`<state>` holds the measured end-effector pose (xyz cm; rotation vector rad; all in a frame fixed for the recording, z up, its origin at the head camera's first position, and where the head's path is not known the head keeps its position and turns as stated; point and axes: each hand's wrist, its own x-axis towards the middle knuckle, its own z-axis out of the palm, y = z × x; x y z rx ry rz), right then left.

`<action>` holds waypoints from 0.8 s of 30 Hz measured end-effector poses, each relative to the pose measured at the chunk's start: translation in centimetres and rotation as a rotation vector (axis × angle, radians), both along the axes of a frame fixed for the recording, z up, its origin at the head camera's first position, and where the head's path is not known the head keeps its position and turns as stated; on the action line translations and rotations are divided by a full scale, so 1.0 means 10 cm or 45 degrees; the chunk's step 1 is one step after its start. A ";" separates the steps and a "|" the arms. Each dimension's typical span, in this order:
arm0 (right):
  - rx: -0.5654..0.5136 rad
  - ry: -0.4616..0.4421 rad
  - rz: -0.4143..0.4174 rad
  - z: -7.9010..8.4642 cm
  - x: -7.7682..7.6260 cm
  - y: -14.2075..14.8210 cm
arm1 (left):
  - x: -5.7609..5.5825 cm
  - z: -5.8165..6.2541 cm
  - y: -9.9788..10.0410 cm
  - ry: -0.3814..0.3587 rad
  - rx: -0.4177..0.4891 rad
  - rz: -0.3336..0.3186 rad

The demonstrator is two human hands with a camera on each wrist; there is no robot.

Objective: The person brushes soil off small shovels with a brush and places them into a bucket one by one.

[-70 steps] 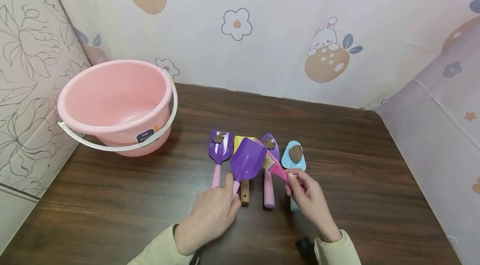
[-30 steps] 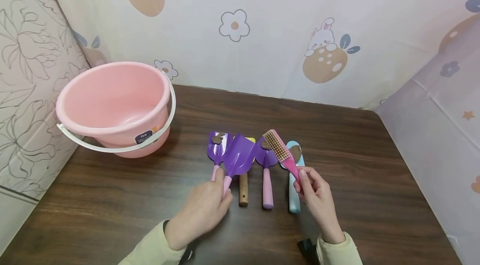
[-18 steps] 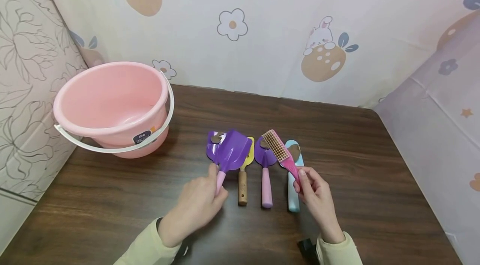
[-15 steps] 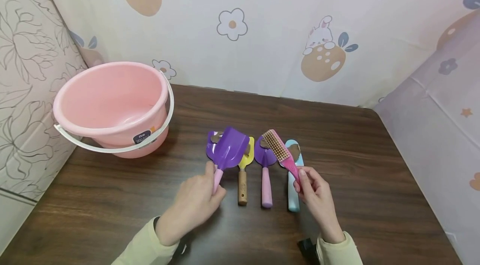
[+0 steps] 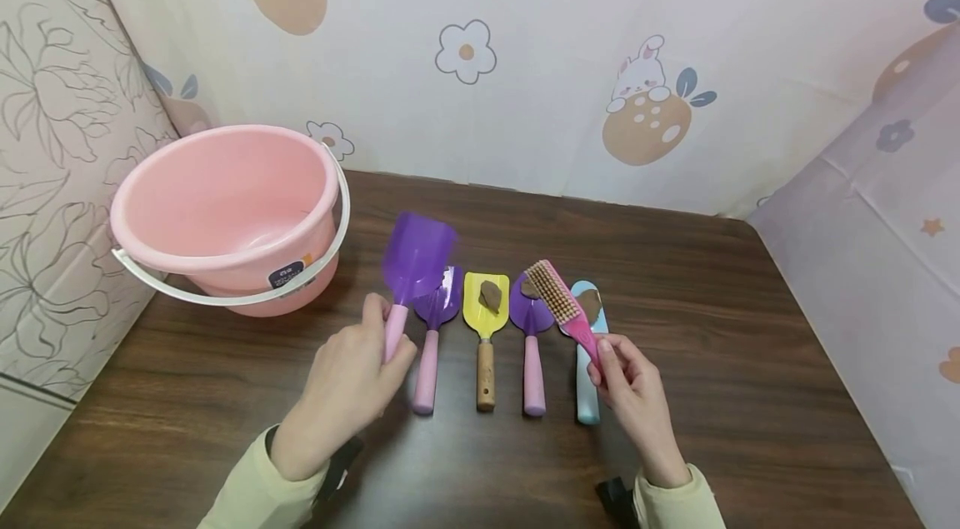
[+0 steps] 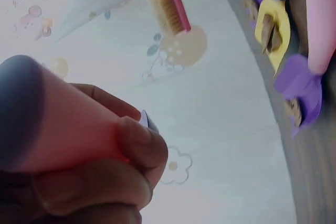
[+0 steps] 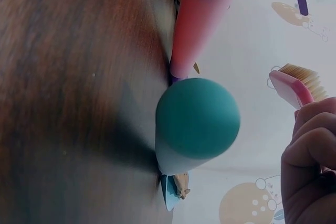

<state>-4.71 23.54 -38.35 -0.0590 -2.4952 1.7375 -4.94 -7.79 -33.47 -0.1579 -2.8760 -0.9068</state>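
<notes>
My left hand grips the pink handle of a purple toy shovel, its blade bare and raised over the table. Fingers curl round that pink handle in the left wrist view. My right hand pinches a pink brush, bristles facing the left hand, above a light blue shovel. Side by side on the table lie a purple shovel, a yellow shovel with a wooden handle and another purple shovel. Brown clumps rest on their blades; the raised blade partly covers the leftmost one.
A pink bucket with a white handle stands at the back left of the dark wooden table. Patterned cloth walls close off the back and both sides.
My left hand has carried the purple shovel leftward and up, away from the brush, uncovering the yellow shovel. My right hand drew the brush back from the blade, then held still.
</notes>
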 end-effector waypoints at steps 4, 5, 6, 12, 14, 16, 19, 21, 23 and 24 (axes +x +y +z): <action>-0.001 0.012 -0.004 -0.01 0.01 0.00 | 0.00 0.04 -0.06 0.089 0.040 0.026; 0.000 0.012 -0.004 -0.01 0.01 -0.01 | 0.01 0.06 -0.08 0.108 0.052 0.029; 0.002 0.012 -0.005 -0.01 0.01 -0.01 | 0.01 0.07 -0.09 0.131 0.064 0.033; 0.009 0.003 -0.003 0.00 0.01 0.00 | 0.01 0.12 -0.17 0.278 0.143 0.069; 0.012 0.005 -0.001 0.00 0.01 0.00 | 0.01 0.14 -0.19 0.333 0.165 0.088; 0.015 0.006 0.000 0.00 0.01 -0.01 | 0.00 0.16 -0.22 0.392 0.190 0.104; 0.017 0.008 0.000 0.00 0.00 -0.01 | -0.01 0.19 -0.27 0.481 0.203 0.130; 0.017 0.011 0.003 -0.01 0.00 0.00 | -0.02 0.21 -0.31 0.521 0.206 0.146; 0.013 0.015 0.008 -0.01 0.00 0.00 | -0.03 0.23 -0.35 0.553 0.196 0.163; 0.011 0.016 0.010 -0.01 0.00 0.00 | -0.04 0.25 -0.37 0.563 0.192 0.170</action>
